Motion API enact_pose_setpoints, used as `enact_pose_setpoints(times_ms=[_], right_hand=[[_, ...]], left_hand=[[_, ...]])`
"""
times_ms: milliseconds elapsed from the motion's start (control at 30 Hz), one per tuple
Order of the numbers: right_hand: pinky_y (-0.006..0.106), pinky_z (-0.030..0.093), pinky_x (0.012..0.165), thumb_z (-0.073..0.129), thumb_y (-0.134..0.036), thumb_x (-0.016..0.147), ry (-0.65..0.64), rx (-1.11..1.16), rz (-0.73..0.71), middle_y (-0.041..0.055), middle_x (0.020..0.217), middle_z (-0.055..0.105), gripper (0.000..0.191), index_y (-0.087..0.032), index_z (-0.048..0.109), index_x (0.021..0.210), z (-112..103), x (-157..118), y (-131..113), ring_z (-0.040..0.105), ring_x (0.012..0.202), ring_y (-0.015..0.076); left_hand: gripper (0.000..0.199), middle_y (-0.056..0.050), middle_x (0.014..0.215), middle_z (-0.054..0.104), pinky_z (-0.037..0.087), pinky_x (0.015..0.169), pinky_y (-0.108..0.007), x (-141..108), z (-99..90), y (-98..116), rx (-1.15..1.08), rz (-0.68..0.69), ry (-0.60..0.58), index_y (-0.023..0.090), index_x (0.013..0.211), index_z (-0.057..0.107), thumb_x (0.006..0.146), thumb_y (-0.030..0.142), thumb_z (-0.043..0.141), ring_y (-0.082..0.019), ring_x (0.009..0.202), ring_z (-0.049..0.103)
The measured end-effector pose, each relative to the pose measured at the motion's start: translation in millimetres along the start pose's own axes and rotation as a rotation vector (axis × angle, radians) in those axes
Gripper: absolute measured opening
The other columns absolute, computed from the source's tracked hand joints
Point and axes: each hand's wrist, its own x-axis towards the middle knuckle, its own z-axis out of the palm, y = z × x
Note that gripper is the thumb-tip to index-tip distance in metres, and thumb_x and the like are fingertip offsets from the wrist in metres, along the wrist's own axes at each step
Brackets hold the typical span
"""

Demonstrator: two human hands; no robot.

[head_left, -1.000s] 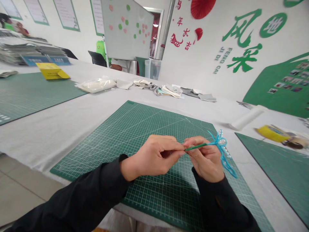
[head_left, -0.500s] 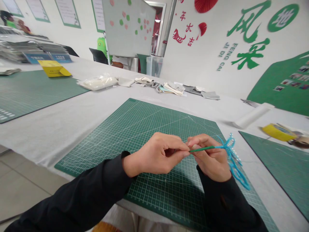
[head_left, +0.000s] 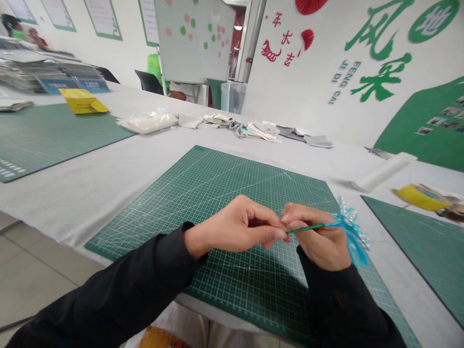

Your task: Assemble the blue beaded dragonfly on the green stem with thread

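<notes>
A thin green stem (head_left: 308, 228) with a blue beaded flower (head_left: 350, 229) on its right end is held over the green cutting mat (head_left: 217, 183). My left hand (head_left: 239, 224) pinches the stem's left tip between thumb and fingers. Close beside it, my right hand (head_left: 317, 237) is closed around the stem, its fingertips almost touching those of my left hand. The flower, with clear beads and blue loops, sticks out past the right hand. The very tip of the stem is hidden by the fingers.
Behind the mat lie a clear plastic bag (head_left: 150, 122) and folded cloths (head_left: 259, 130). A yellow box (head_left: 81, 101) stands on the left mat (head_left: 54, 135). To the right are a white roll (head_left: 384, 172), another mat (head_left: 416, 241) and a yellow item (head_left: 422, 197). A person (head_left: 18, 29) sits far left.
The flower and stem have turned, so the blue loops show from another side and look more compact. Both hands stay almost in place.
</notes>
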Motion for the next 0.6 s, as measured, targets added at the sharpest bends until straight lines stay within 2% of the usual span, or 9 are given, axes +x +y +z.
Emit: enact_pose_setpoints(times_ms=[200, 267, 367, 467, 600], right_hand=[[0.026, 0.037, 0.044, 0.064, -0.023, 0.079, -0.037, 0.112, 0.042, -0.0004, 0.058, 0.055, 0.010, -0.027, 0.073, 0.080, 2, 1, -2, 0.048, 0.050, 0.0119], [0.025, 0.036, 0.042, 0.065, -0.025, 0.078, -0.024, 0.128, 0.056, -0.0003, 0.057, 0.055, 0.008, -0.026, 0.073, 0.076, 4, 2, -6, 0.047, 0.049, 0.0114], [0.026, 0.039, 0.041, 0.067, -0.026, 0.077, 0.005, 0.093, 0.073, -0.0002, 0.056, 0.057, 0.007, -0.027, 0.073, 0.073, 5, 3, -8, 0.050, 0.049, 0.0120], [0.027, 0.042, 0.043, 0.069, -0.027, 0.076, 0.066, 0.015, 0.078, 0.0003, 0.057, 0.060, 0.005, -0.027, 0.073, 0.073, 4, 1, -4, 0.055, 0.051, 0.0140], [0.026, 0.046, 0.047, 0.069, -0.024, 0.077, 0.156, -0.054, 0.061, 0.0008, 0.066, 0.067, 0.006, -0.028, 0.074, 0.077, 2, -6, 7, 0.059, 0.057, 0.0140]], left_hand=[[0.028, -0.002, 0.060, 0.057, 0.033, 0.050, -0.020, 1, -3.3, 1, -0.143, -0.058, -0.098, 0.010, 0.057, 0.060, 0.082, 0.023, 0.057, -0.007, 0.055, 0.047], [0.028, 0.000, 0.058, 0.055, 0.028, 0.046, -0.019, 1, -3.9, 1, -0.175, -0.085, -0.118, 0.010, 0.058, 0.061, 0.082, 0.023, 0.057, -0.005, 0.050, 0.041], [0.023, 0.002, 0.057, 0.052, 0.024, 0.043, -0.020, 0, -4.6, 0, -0.227, -0.136, -0.138, 0.010, 0.070, 0.067, 0.082, 0.027, 0.058, -0.003, 0.045, 0.033], [0.020, 0.001, 0.056, 0.052, 0.029, 0.046, -0.020, 0, -3.9, -2, -0.245, -0.121, -0.086, 0.010, 0.080, 0.070, 0.081, 0.027, 0.061, -0.005, 0.047, 0.040], [0.017, -0.002, 0.058, 0.056, 0.039, 0.053, -0.022, 1, -0.1, -1, -0.150, -0.011, 0.056, 0.009, 0.077, 0.069, 0.078, 0.025, 0.063, -0.009, 0.055, 0.050]])
